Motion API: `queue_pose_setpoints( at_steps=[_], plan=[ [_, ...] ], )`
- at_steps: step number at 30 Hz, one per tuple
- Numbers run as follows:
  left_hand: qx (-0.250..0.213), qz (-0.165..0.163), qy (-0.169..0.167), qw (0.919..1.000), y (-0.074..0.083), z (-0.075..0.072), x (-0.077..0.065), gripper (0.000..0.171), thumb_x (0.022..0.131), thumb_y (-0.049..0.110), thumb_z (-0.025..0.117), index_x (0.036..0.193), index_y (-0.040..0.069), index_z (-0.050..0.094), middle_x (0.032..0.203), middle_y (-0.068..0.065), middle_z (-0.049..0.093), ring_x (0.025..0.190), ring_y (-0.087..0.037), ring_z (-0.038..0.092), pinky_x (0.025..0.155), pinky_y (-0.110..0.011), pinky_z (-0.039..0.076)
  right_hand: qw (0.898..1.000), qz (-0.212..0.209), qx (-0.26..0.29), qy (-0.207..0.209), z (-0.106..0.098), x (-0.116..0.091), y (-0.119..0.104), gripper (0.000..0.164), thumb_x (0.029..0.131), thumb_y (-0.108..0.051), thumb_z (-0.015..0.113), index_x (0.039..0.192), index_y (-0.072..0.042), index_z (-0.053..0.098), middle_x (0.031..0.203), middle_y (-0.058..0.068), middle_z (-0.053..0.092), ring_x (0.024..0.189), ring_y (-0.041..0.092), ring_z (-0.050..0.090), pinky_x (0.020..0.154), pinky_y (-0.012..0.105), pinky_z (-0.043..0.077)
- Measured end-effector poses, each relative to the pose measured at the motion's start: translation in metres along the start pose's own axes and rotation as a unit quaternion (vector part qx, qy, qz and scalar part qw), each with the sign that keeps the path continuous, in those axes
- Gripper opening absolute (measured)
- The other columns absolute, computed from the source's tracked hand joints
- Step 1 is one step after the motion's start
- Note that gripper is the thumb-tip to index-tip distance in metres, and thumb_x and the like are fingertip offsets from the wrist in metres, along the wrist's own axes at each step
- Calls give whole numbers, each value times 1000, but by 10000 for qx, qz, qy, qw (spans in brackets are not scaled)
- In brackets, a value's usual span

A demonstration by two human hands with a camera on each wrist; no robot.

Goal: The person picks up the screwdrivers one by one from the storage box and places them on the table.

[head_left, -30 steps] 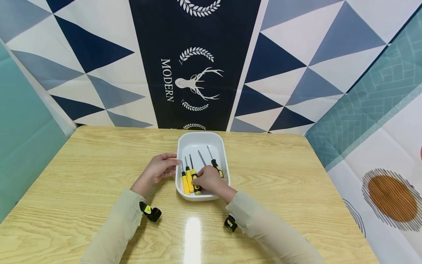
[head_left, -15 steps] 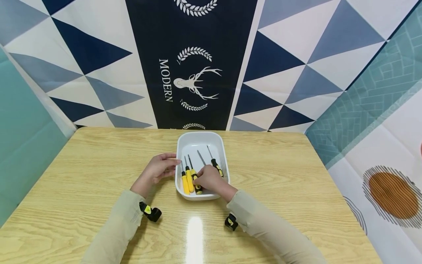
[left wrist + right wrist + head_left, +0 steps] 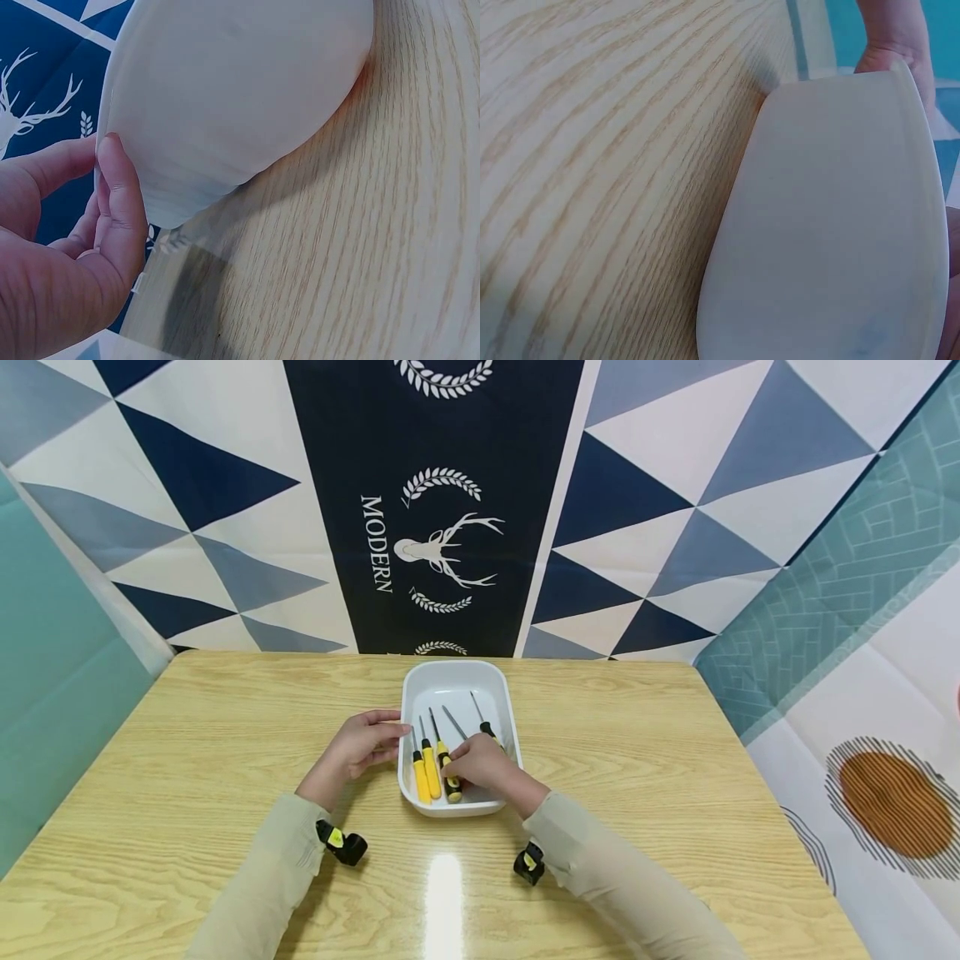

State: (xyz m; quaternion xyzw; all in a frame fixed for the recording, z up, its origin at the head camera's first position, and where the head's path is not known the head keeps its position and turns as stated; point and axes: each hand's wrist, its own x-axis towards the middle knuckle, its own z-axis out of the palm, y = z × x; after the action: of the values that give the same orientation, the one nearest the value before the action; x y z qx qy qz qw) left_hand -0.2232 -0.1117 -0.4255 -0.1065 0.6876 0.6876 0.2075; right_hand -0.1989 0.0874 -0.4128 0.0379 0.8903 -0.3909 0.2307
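Note:
A white plastic tray (image 3: 512,714) holds several screwdrivers laid side by side. My left hand (image 3: 362,745) pinches its left rim between thumb and fingers, seen closer in the left wrist view, where the tray's outer wall (image 3: 240,82) fills the top. Inside the tray, my right hand (image 3: 483,766) grips a screwdriver (image 3: 453,722); its shank points up and left while the handle is hidden under the fingers. Beside the thumb lies a black-and-yellow screwdriver (image 3: 453,791). Two yellow-handled screwdrivers, one leftmost (image 3: 422,779), lie left of it. Another black-handled screwdriver (image 3: 486,727) is partly covered by the right hand.
The tray stands on a wood-grain table (image 3: 622,735) near its back edge. Behind rises a patterned backdrop (image 3: 442,510) with triangles and a deer head. Black wrist cameras, one on the left wrist (image 3: 342,843), sit below the hands.
The right hand has shifted slightly right, and the tip of the screwdriver under it has swung a little left. The right-hand screwdriver's handle is now more covered. The left hand stays on the rim.

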Motion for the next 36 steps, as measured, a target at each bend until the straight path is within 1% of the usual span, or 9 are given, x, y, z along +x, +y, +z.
queue_pose_setpoints(
  at_steps=[9,17,24,31,36],
  plan=[
    [24,39,-4,10000,-1,0,-1,53,87,15,66,135,4,45,99,-4,62,76,-10,61,67,-21,56,9988,57,478,-26,0,3,2,22,77,-15,75,95,-3,69,85,6,66,69,10,57,58,18,45],
    [-25,13,-10,10000,-2,0,0,53,87,15,66,135,4,45,98,-4,62,76,-10,61,67,-21,56,9965,133,812,-130,0,4,3,22,78,-13,73,97,-2,69,86,7,67,68,10,58,59,19,49],
    [-58,-6,-9,10000,-1,-1,1,53,87,14,66,135,4,45,97,-3,62,75,-9,61,67,-20,56,9947,149,985,-256,-1,4,3,23,78,-13,73,98,-1,69,87,8,68,67,11,60,61,22,53],
    [-27,4,-3,10000,-1,-1,1,52,88,15,66,134,5,46,95,-2,63,75,-9,60,66,-20,56,9917,171,1211,-407,-3,4,0,27,79,-13,72,102,-1,68,90,9,69,67,12,61,62,21,53],
    [-18,-24,20,10000,-1,-2,2,52,87,15,66,134,5,46,98,-3,63,76,-10,60,66,-20,56,9900,131,1319,-483,-4,4,0,27,80,-13,72,104,0,67,92,10,69,67,11,61,62,21,53]
  ],
)
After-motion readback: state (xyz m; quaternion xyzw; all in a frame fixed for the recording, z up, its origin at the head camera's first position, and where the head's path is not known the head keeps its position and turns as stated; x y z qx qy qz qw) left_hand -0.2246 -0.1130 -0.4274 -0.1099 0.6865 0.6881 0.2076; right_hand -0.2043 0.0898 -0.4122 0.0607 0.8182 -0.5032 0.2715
